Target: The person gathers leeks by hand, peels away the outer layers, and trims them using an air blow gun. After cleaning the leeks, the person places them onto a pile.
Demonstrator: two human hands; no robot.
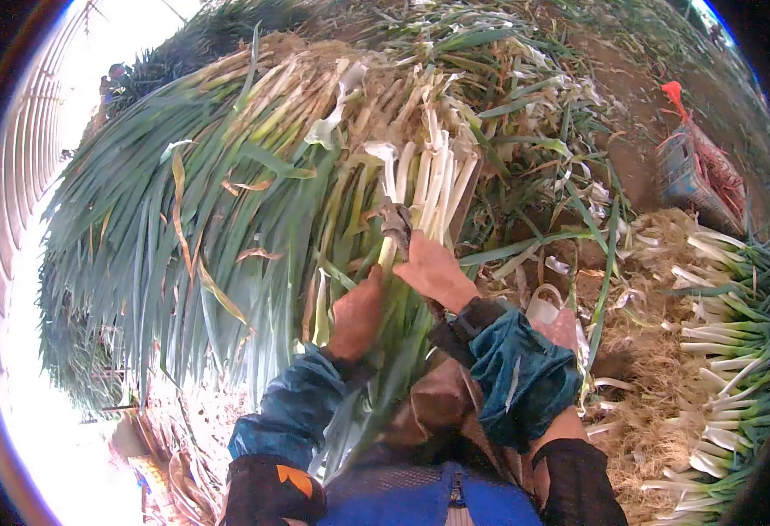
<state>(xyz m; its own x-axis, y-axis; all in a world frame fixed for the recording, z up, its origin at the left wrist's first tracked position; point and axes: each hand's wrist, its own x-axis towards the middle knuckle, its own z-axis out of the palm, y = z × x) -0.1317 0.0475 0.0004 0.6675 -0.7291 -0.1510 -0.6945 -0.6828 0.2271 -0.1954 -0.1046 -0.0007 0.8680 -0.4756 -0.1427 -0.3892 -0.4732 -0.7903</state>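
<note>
My left hand is closed around the lower part of a green onion stalk, its fingertips beside my right hand. Closed at the same stalk, my right hand presses against a dark brown, crumpled piece that looks like dirty outer skin. Exactly how its fingers grip is partly hidden. Just beyond my hands lie several bare white green onions, side by side with their white ends pointing away. A large heap of unpeeled green onions spreads to the left, long dark leaves toward me and brown roots at the far end.
On the right, a long row of green onions lies with pale roots facing me. A blue-and-white crate or bag with red netting stands behind it. Loose leaves and peelings litter the soil. A ribbed, bright wall rises at far left.
</note>
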